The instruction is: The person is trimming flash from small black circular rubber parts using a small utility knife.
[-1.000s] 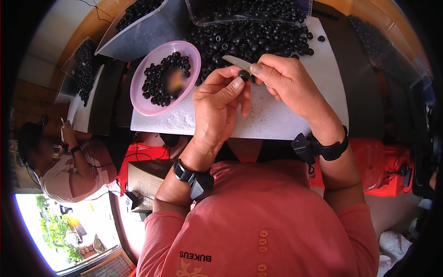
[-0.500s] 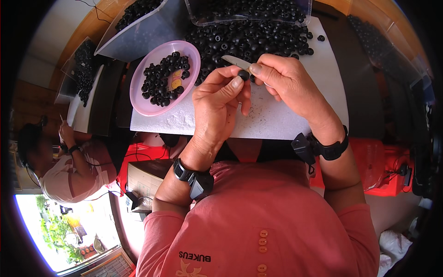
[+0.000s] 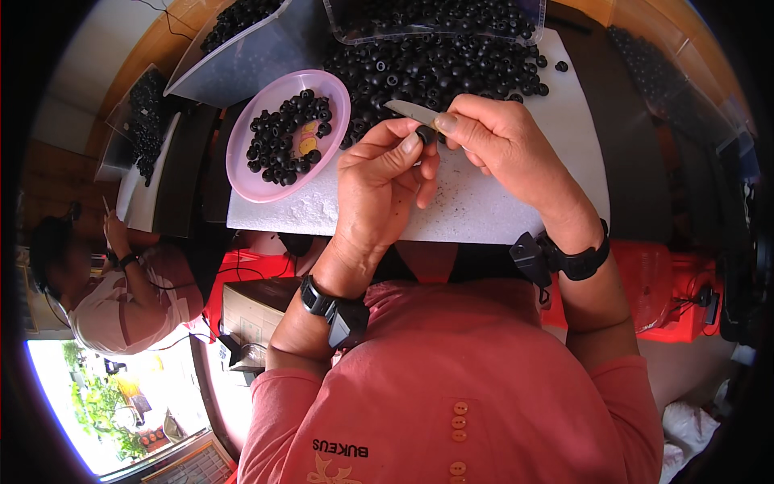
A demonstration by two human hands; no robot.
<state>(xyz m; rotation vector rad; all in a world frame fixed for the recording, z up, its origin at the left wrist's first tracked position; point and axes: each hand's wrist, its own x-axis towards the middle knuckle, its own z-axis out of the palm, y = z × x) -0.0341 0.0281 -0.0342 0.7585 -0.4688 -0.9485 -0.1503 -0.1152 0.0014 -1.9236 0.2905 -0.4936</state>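
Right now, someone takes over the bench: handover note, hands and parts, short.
Left hand: pinches one small black rubber ring at its fingertips.
Right hand: holds a small silver blade against that ring.
Round pink plastic bowl: holds some black rings, on the white foam board.
Loose pile of black rings: on the board, beyond the hands.
Done: the rings in the bowl, by the look of it. Left: the far larger pile.

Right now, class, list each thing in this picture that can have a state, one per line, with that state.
Left hand: pinching a small black rubber ring.
Right hand: gripping a short metal blade, tip at the ring.
Round pink plastic bowl: partly filled with rings.
Clear plastic tub: full of rings.
White board: ring pile at far edge.
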